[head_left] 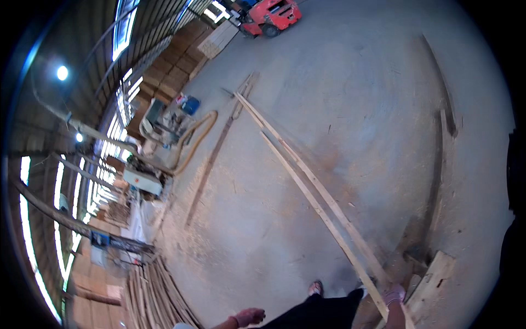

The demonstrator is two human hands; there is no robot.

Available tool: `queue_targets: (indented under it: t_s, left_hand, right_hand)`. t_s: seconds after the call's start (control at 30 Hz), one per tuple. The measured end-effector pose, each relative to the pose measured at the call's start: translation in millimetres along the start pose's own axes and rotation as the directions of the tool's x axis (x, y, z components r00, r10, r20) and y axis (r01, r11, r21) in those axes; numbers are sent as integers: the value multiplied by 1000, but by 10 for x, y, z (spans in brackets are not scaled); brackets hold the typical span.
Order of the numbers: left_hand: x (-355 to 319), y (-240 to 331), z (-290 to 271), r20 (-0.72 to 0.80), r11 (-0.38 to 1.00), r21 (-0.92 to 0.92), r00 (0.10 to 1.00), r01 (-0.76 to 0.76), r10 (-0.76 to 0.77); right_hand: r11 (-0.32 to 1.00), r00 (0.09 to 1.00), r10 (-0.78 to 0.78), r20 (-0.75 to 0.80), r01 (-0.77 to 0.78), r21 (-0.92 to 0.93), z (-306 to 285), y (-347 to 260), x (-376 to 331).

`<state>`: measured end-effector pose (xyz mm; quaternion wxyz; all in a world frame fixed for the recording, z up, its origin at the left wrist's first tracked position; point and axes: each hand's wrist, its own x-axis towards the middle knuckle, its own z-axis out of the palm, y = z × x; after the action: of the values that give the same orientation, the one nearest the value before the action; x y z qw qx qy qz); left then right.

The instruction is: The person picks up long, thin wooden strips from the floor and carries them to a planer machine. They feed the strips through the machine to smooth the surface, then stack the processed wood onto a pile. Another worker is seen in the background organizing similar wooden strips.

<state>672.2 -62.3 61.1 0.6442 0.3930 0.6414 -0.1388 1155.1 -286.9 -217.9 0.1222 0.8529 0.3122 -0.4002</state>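
Note:
Two long, thin wooden strips run from low right toward the far middle of the floor: a nearer one (318,207) and a longer one (339,215) beside it. My right hand (394,294), in a pinkish glove, is closed at their near ends, at the lower right. Whether its fingers wrap both strips or only the longer one, I cannot tell. At the lower edge, my left hand (251,317), also in a pinkish glove, hangs apart from the wood, fingers curled and nothing visible in them. My feet show between the hands.
Wide boards (433,285) lie beside my right hand. A dark beam (437,170) stretches along the right floor, another timber (211,159) left of the strips. Bundled poles (156,296) lie lower left, below machinery with a hose (194,134). A red forklift (274,16) stands far off.

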Motion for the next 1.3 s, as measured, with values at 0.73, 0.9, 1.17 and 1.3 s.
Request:
queue_targets:
  t_s: [0.73,0.9,1.17,1.3]
  left_hand:
    - [1762,1914,-176,107,603,-798,987,13,120]
    - [1315,1273,4,290,555,-816,945,161,152]
    - [850,249,220,313,550,-801,948,237,48]
    - [543,-295,232,246,499,-848,966,177,77]
  right_hand:
    - [765,966,178,185,-254,592,661,-1338,-4764]
    - [823,965,230,125,-262,505,848,-1523,-4925]
    - [907,965,258,40,-257,334,1333,-1291,-5191]
    - [936,963,271,-9,-261,238,1780,-995,-5404]
